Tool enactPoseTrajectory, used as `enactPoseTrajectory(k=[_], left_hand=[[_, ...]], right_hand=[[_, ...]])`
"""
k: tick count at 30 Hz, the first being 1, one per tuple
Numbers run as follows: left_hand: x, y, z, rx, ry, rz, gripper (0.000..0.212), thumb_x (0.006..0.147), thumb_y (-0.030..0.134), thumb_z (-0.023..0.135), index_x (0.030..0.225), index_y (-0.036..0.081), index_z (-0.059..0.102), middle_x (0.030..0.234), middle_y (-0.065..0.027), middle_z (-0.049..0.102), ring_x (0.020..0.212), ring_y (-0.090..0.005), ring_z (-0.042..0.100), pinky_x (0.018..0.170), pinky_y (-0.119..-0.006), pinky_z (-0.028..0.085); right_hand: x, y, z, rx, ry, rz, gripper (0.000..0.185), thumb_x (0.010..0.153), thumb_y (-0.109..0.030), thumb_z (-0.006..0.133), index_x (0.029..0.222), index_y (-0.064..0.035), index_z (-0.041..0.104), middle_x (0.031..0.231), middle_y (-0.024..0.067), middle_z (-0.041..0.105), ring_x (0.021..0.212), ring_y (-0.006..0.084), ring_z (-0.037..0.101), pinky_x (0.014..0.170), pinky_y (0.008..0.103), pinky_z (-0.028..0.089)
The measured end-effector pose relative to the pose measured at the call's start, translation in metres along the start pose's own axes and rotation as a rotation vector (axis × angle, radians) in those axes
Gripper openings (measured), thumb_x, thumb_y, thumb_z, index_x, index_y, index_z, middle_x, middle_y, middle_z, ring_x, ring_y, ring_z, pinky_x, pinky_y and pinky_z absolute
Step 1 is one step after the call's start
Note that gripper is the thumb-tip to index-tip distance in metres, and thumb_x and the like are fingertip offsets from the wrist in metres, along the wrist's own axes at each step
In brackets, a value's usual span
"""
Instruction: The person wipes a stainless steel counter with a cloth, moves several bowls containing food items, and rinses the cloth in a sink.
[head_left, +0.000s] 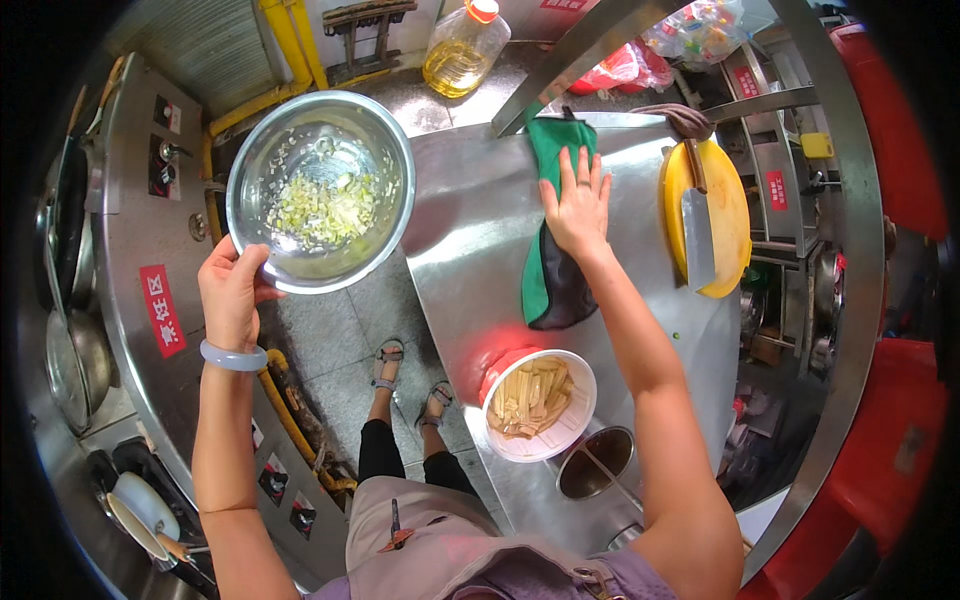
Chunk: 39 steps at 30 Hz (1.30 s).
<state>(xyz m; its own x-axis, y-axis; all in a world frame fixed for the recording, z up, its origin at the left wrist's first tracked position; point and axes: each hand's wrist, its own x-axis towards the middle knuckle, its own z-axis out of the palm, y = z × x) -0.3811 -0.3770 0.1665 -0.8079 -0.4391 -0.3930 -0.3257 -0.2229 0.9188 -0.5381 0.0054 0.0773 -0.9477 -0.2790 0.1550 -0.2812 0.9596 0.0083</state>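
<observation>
My left hand (234, 281) grips the rim of a stainless steel bowl (300, 279), held up over the floor between the stove and the table. Chopped pale green and white vegetable bits (322, 210), perhaps scallion, lie in its bottom and cling to its wall. On the steel table (465, 247), my right hand (579, 196) presses flat, fingers spread, on a green and black cloth item (541, 281). Nearer my body stands a red and white tub (581, 424) with pale cut strips (529, 397) inside. Beside it is a metal pot (596, 465) of dark liquid, a utensil handle leaning out.
A cleaver (699, 240) lies on a round yellow cutting board (731, 217) at the table's right. A steel post (577, 64) rises at the far edge. Beyond stands an oil jug (461, 56). The stove (142, 225) with knobs and pans flanks my left.
</observation>
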Motion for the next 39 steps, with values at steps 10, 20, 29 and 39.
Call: enactPoseTrajectory(k=[10, 20, 29, 39], left_hand=[[-0.001, -0.006, 0.04, 0.032, -0.14, -0.002, 0.016, 0.077, 0.005, 0.053, 0.089, -0.004, 0.057, 0.068, -0.0068, 0.061, 0.047, -0.0089, 0.056, 0.039, -0.019, 0.049], [0.001, -0.008, 0.123, 0.1, -0.364, -0.001, 0.012, 0.077, 0.008, 0.054, 0.084, 0.0, 0.059, 0.065, -0.0019, 0.057, 0.047, -0.0061, 0.053, 0.04, -0.018, 0.047], [0.011, -0.027, 0.227, 0.033, -0.445, -0.043, 0.015, 0.075, 0.007, 0.055, 0.087, -0.001, 0.059, 0.064, -0.0036, 0.056, 0.047, -0.0088, 0.052, 0.04, -0.022, 0.047], [0.037, -0.061, 0.326, 0.115, -0.533, 0.103, 0.02, 0.072, 0.01, 0.057, 0.087, -0.003, 0.063, 0.07, -0.0084, 0.063, 0.051, -0.0135, 0.059, 0.043, -0.025, 0.05]], right_hand=[[-0.001, 0.056, 0.018, -0.028, 0.016, 0.433, 0.07, 0.086, -0.052, 0.035, 0.136, -0.0049, 0.024, 0.14, 0.0217, 0.022, 0.132, 0.0328, 0.015, 0.108, 0.0411, 0.007], [-0.136, 0.095, -0.015, -0.022, 0.007, 0.31, 0.056, 0.089, -0.036, 0.039, 0.134, -0.0063, 0.029, 0.138, 0.021, 0.027, 0.129, 0.0351, 0.022, 0.106, 0.0443, 0.016], [-0.246, 0.167, -0.037, -0.001, -0.114, 0.424, 0.055, 0.089, -0.04, 0.033, 0.136, -0.0122, 0.027, 0.142, 0.0128, 0.023, 0.131, 0.0315, 0.018, 0.106, 0.0505, 0.007], [-0.305, 0.294, -0.041, -0.146, -0.182, 0.753, 0.052, 0.089, -0.048, 0.027, 0.138, -0.0284, 0.023, 0.144, 0.0032, 0.021, 0.133, 0.0309, 0.015, 0.099, 0.0627, 0.006]])
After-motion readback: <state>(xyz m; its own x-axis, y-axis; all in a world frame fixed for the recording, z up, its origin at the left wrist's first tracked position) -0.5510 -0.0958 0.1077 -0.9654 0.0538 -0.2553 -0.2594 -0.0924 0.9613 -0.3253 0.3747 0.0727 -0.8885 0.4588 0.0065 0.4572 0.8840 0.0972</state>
